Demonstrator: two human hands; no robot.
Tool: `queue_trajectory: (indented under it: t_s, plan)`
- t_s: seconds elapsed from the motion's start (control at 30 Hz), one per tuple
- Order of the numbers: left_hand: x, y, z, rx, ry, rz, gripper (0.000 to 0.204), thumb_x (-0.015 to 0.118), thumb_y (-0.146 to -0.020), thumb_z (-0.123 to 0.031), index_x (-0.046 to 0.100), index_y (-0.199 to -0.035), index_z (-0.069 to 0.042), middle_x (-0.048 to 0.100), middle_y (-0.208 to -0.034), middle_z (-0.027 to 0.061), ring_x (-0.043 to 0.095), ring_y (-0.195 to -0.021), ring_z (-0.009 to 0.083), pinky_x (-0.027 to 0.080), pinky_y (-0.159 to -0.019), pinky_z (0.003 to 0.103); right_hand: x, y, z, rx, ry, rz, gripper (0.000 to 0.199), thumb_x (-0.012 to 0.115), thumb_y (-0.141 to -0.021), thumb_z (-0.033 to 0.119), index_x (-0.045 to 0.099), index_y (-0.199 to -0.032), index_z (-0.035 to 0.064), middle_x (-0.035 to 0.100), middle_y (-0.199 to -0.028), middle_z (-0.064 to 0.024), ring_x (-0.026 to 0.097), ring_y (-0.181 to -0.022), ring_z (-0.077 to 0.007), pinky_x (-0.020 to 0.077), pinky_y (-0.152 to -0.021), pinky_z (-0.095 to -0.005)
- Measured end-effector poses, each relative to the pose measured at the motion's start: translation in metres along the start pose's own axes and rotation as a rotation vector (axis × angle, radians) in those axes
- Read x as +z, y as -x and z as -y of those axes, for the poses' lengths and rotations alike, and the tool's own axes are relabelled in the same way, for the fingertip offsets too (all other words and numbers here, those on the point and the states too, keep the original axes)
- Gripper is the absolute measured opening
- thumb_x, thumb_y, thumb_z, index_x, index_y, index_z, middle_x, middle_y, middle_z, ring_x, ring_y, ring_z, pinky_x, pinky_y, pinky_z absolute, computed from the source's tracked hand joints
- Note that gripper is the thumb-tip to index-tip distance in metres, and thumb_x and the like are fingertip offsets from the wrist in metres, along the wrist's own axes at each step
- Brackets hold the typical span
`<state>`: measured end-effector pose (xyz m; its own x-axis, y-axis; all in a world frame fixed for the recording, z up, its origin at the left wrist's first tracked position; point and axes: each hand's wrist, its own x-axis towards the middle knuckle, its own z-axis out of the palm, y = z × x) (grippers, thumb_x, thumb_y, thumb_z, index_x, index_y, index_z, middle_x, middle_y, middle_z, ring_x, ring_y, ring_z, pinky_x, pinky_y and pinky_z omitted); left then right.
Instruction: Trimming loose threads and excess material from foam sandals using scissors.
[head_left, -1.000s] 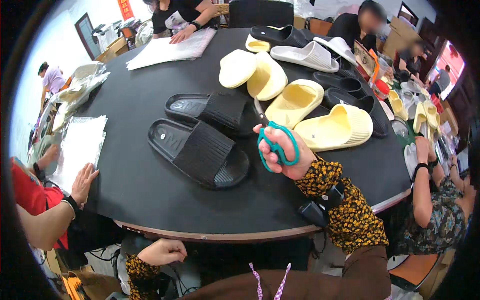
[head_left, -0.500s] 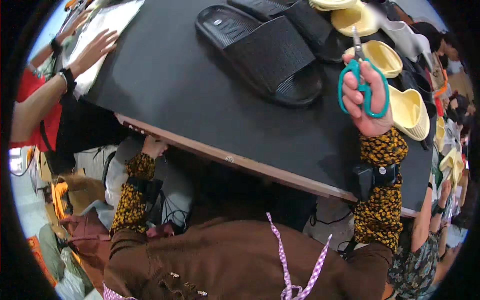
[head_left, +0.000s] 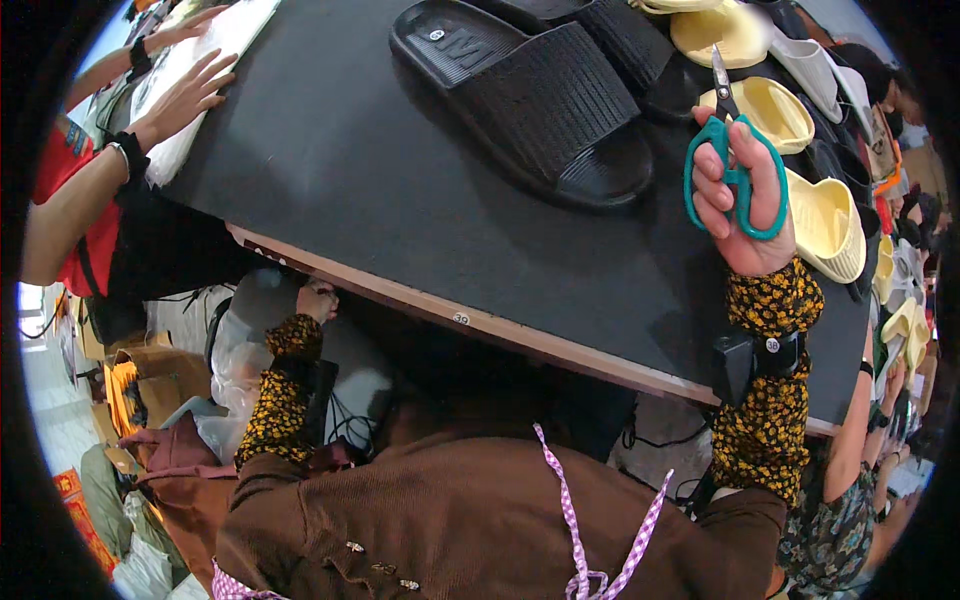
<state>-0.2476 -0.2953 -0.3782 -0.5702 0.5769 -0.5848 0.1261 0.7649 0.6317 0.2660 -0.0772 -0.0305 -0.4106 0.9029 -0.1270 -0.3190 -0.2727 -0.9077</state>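
**Left hand dropped below the worktop edge; scissors held upright above it**

Compared with half a second before, the view had tipped slightly further down and the left hand point(head_left: 318, 299) sat just under the worktop point(head_left: 330, 170) edge, against pale plastic bags point(head_left: 245, 370) beneath. Its grip appeared curled, but what it pinched, if anything, could not be told. The right hand point(head_left: 745, 205) had kept its place over the worktop, its grip pressed around the teal-handled scissors point(head_left: 733, 150), fingers through the loops, short metal blades closed and pointing away from the person. By this evidence no cutting was under way; the work appeared paused while something was sought below.

Materials: the worktop was matt black with a pale wooden edge strip. The nearest black slide sandal point(head_left: 530, 100) was ribbed across its strap and moulded of soft-looking foam. Pale yellow sandals point(head_left: 825, 225) of the same rounded form lay just beyond the scissors. Another person's hand point(head_left: 185, 95) rested on white sheets at the far left.
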Motion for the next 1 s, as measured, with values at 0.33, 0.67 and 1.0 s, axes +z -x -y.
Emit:
queue_trajectory:
  t_s: [0.33,0.67,1.0]
  plan:
    - [-0.040,-0.021,0.025,0.579,-0.221,0.216,0.025,0.056,-0.082,-0.011,0.053,-0.105,-0.001,0.060,-0.079,0.0092,0.062,-0.069,0.0173,0.051,-0.053,0.029,-0.001,-0.002,0.002,0.004,-0.024,-0.015,0.041,0.055,-0.088,0.036,0.046,-0.111,0.0039,0.048,-0.070,0.0005,0.042,-0.051,-0.0057,0.0309,-0.038,-0.0200]
    - [0.001,0.243,-0.233,0.601,-0.699,0.770,0.037,0.055,-0.087,-0.024,0.054,-0.114,0.001,0.064,-0.095,0.0180,0.063,-0.092,0.0279,0.049,-0.079,0.034,-0.007,0.007,0.006,0.006,-0.041,-0.035,0.041,0.055,-0.088,0.032,0.045,-0.114,0.0015,0.049,-0.072,-0.0017,0.044,-0.052,-0.0071,0.0348,-0.039,-0.0212]
    - [0.028,0.259,-0.412,1.236,-0.267,0.295,0.023,0.051,-0.088,-0.008,0.056,-0.107,0.003,0.060,-0.074,0.0065,0.057,-0.071,0.0108,0.046,-0.064,0.023,-0.005,0.004,0.006,-0.007,-0.095,-0.011,0.030,0.058,-0.086,0.026,0.051,-0.106,0.0048,0.052,-0.068,-0.0013,0.047,-0.046,-0.0068,0.0380,-0.035,-0.0210]
